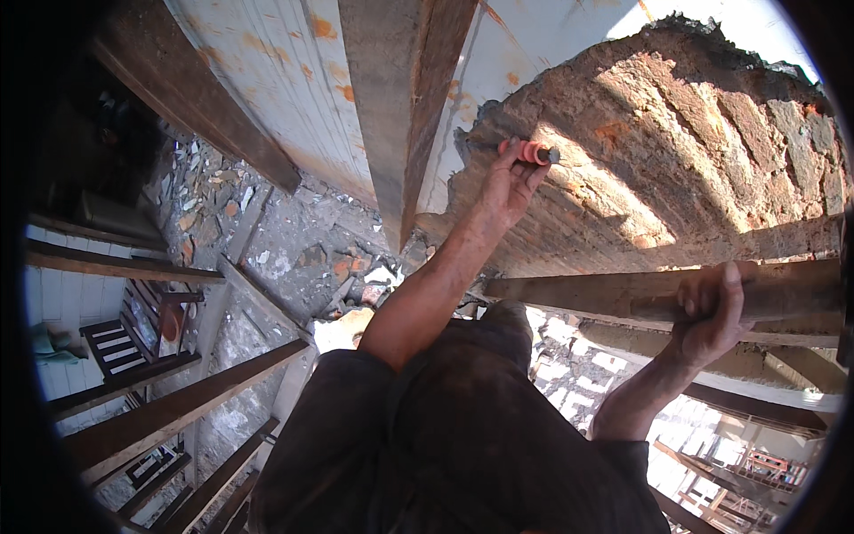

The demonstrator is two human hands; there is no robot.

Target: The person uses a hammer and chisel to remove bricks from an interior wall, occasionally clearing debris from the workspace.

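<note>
A: Brick wall (pixel 676 151), partly sunlit, plaster (pixel 543 44) ragged above. Left hand (pixel 509 182)?

B: Pinched snugly round a red tool (pixel 531 152) — in front of the brick, near the plaster's edge. Probably held there to keep off its dark end (pixel 553 157).

A: Right hand (pixel 714 307)?

B: Curled around dark wood (pixel 792 299), maybe for steadiness — can't tell if beam or separate handle.

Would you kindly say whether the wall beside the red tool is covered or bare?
Bare: rough brown masonry shows beside the red tool; the white covering ends jaggedly.
</note>
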